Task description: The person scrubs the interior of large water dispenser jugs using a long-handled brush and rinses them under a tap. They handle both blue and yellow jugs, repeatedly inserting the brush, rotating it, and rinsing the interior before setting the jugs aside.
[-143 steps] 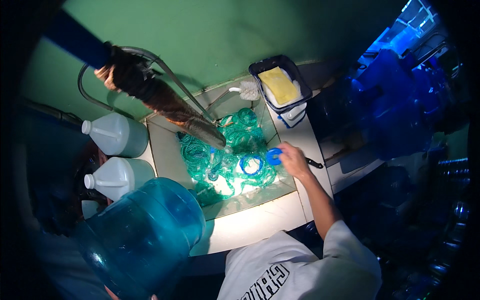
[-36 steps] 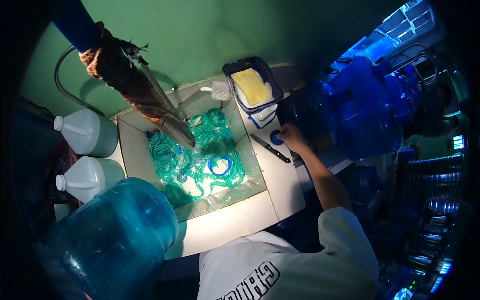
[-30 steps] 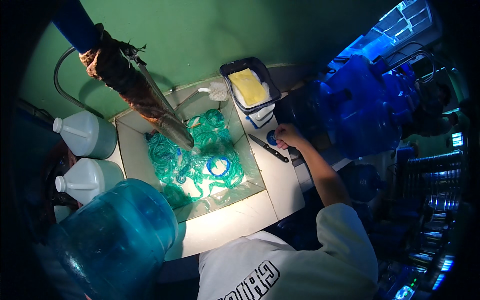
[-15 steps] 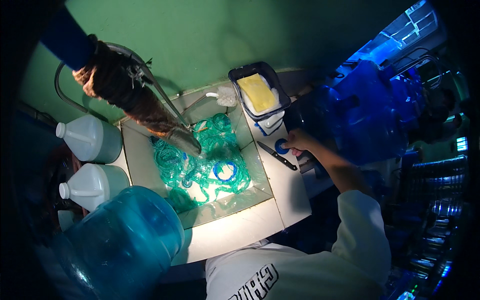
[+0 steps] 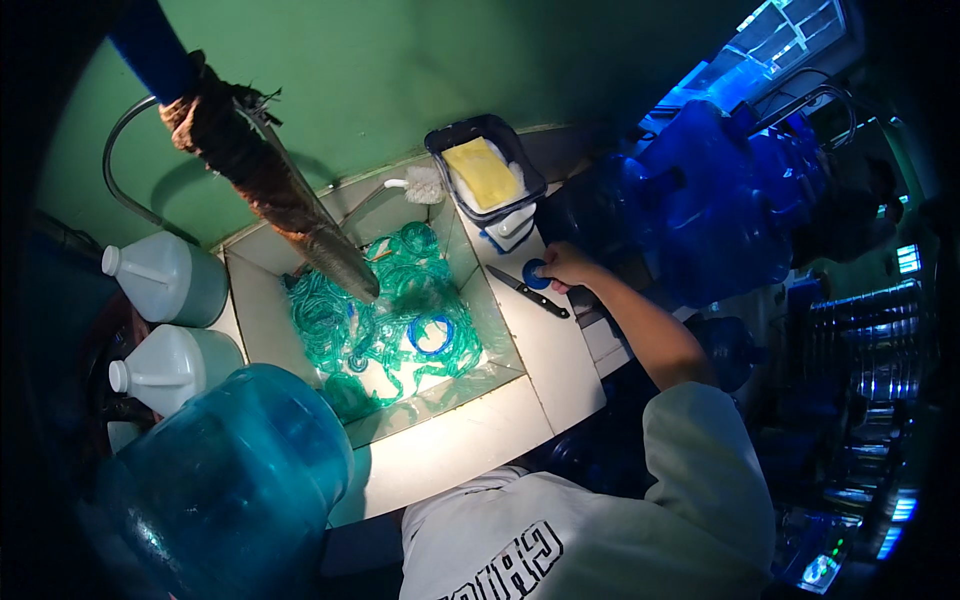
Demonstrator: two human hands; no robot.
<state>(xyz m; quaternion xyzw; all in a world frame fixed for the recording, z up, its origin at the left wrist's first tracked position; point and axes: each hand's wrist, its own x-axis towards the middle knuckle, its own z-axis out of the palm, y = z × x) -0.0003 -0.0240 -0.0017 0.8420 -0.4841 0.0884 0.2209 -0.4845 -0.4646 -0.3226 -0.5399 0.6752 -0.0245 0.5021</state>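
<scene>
Our right hand [image 5: 568, 266] reaches out over the white tiled counter [image 5: 560, 350], its fingers closed on a small round blue plastic cap [image 5: 535, 273] that sits at the hand's left edge, low over the counter. Our left hand is out of view, so we cannot tell its state. Just to the left of the cap lies a black-handled knife [image 5: 528, 292], flat on the tile. Beyond the hand, a little further out, stands a dark rectangular plastic tub [image 5: 484, 165] with a yellow sponge [image 5: 482, 173] inside it.

Left of the hand, the counter drops into a white square sink basin [image 5: 255, 310] heaped with tangled green plastic rings [image 5: 390, 310]; a rag-wrapped pipe [image 5: 262, 185] slants down into it. Further left, two white plastic jugs [image 5: 165, 280] stand by the basin, and a large blue water bottle [image 5: 220, 480] lies nearest to us on that side.

To the right of the hand and beyond it, big blue water bottles [image 5: 720, 210] crowd together. A green wall [image 5: 400, 70] backs the counter; the room around is dim.
</scene>
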